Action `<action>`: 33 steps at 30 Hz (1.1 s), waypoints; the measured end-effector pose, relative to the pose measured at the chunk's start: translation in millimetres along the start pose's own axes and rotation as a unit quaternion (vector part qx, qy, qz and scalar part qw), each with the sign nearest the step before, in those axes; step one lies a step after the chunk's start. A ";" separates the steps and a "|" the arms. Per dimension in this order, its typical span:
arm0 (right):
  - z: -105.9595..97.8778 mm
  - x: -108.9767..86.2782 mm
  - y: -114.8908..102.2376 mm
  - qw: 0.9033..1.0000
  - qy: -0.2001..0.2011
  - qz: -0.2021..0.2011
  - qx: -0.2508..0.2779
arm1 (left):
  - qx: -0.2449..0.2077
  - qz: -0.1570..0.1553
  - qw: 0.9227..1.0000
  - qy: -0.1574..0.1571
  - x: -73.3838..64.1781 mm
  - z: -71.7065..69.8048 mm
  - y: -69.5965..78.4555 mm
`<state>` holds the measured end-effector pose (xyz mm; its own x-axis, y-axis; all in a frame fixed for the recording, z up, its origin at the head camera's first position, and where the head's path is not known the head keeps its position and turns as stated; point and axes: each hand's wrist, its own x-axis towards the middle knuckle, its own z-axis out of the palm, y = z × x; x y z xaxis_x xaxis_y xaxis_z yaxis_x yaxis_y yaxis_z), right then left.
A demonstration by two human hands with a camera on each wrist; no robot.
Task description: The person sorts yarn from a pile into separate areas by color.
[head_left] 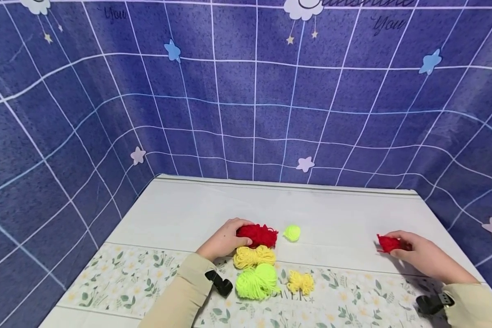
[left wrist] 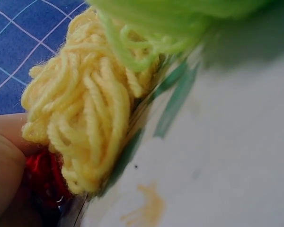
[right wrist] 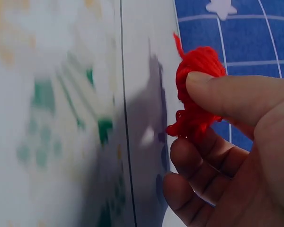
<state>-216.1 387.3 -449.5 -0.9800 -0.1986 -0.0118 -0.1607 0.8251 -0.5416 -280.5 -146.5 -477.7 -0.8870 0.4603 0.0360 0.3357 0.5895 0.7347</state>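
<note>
My left hand [head_left: 226,239] holds a large red yarn skein [head_left: 262,236] at its left end, thumb in front and fingers over the back. Directly before it lies a yellow yarn skein [head_left: 254,257], which fills much of the left wrist view beside the thumb. Nearest to me in that row is a bright green yarn skein [head_left: 256,282]. Far to the right, my right hand [head_left: 422,255] pinches a small red yarn ball [right wrist: 199,78] between thumb and fingers. A loose strand sticks up from this ball in the right wrist view.
A small lime-green yarn ball [head_left: 292,233] lies right of the large red skein. Nearer to me is a small yellow yarn bundle [head_left: 300,282]. The white table [head_left: 180,200] has a flowered band across its front. A blue checked curtain [head_left: 238,118] encloses the back and sides.
</note>
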 end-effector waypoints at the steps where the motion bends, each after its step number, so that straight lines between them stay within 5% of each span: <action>1: -1.1 -1.0 1.9 1.000 -0.003 0.003 0.003 | 0.000 0.000 1.000 0.001 0.0 0.0 0.1; 13: 0.0 2.0 6.2 0.998 -0.059 -0.012 0.027 | -0.008 -0.007 1.000 0.028 3.5 -3.8 6.0; 21: -1.6 -1.6 3.2 0.999 -0.045 -0.026 0.000 | 0.026 -0.009 0.997 0.075 5.6 -7.2 21.8; 28: -4.3 -6.6 5.2 0.999 -0.021 -0.042 0.000 | 0.031 0.012 0.995 0.098 13.1 -10.3 57.7; 33: -3.2 -9.0 9.0 0.999 -0.025 -0.031 0.005 | 0.013 0.012 0.994 0.107 18.0 4.4 93.4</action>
<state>-209.1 398.2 -451.5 -0.9610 -0.2757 -0.0208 -0.2189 0.8049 -0.5516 -263.6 -80.2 -411.4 -0.9249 0.3241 0.1986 0.3631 0.5987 0.7139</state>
